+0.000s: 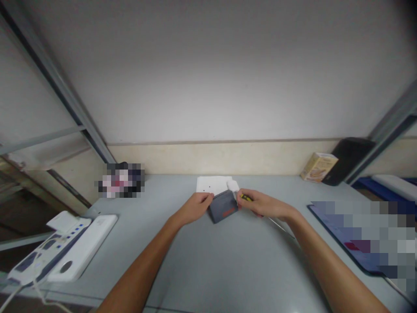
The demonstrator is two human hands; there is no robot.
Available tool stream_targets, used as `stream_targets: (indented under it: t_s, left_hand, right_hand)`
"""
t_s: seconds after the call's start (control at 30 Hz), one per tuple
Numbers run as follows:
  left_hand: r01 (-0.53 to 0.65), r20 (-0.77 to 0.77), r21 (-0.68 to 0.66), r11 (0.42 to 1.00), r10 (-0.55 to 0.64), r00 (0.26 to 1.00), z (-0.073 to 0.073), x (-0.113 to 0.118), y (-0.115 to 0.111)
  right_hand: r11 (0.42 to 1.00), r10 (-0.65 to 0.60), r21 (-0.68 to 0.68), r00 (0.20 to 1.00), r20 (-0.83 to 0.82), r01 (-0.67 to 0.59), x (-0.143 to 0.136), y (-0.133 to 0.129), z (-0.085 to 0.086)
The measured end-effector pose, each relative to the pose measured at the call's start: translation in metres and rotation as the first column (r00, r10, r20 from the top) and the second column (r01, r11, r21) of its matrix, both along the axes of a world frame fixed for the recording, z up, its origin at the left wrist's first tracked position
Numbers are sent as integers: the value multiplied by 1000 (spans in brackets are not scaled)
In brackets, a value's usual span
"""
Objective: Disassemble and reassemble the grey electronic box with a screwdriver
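Observation:
Near the middle of the table, my left hand (196,208) pinches the left edge of a small dark grey box-like device (223,206) with red marking on its face. At the device's right edge is my right hand (257,203), its fingers closed around a yellow and black screwdriver handle (246,197). A thin metal shaft (280,228) runs from under that hand toward the lower right. Behind the device lies a white sheet or plate (208,184) with small dark dots, and a small white piece (232,186) is beside it.
At the left are a white power strip (48,250) with cables and a white flat device (87,248). A yellow box (318,167) leans near a black object (348,160) at the back right. A dark mat (335,237) lies on the right, partly blurred out.

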State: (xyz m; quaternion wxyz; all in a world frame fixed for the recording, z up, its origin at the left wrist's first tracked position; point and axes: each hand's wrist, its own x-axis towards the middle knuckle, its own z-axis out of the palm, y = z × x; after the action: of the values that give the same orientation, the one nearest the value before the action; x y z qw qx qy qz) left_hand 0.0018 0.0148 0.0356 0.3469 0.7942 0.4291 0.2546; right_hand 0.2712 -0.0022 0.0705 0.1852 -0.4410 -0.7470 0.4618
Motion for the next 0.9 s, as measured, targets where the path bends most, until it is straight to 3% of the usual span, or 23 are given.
stream_targets:
  t_s: [0.2, 0.3, 0.4, 0.5, 0.7, 0.9]
  left_hand:
    - [-30, 25, 13, 999, 30, 999, -11, 2, 2]
    - [-33, -40, 61, 998, 35, 999, -16, 5, 2]
    - [-3, -112, 122, 993, 17, 994, -19, 8, 0]
    - [53, -125, 143, 988, -35, 992, -17, 11, -5]
    - [246, -163, 158, 956, -221, 962, -3, 11, -22]
    - [312, -208, 136, 940, -281, 937, 1, 9, -24]
  right_hand:
    - [999, 33, 11, 999, -5, -33, -2, 7, -18]
    - [999, -17, 43, 1000, 12, 16, -1, 8, -21]
    - [1000, 19, 11, 1000, -7, -19, 1, 7, -22]
    - [998, 53, -17, 998, -21, -54, 3, 7, -23]
    - [994, 49, 94, 988, 147, -63, 10, 7, -23]
    - [997, 72, 7, 976, 207, -75, 20, 6, -18]
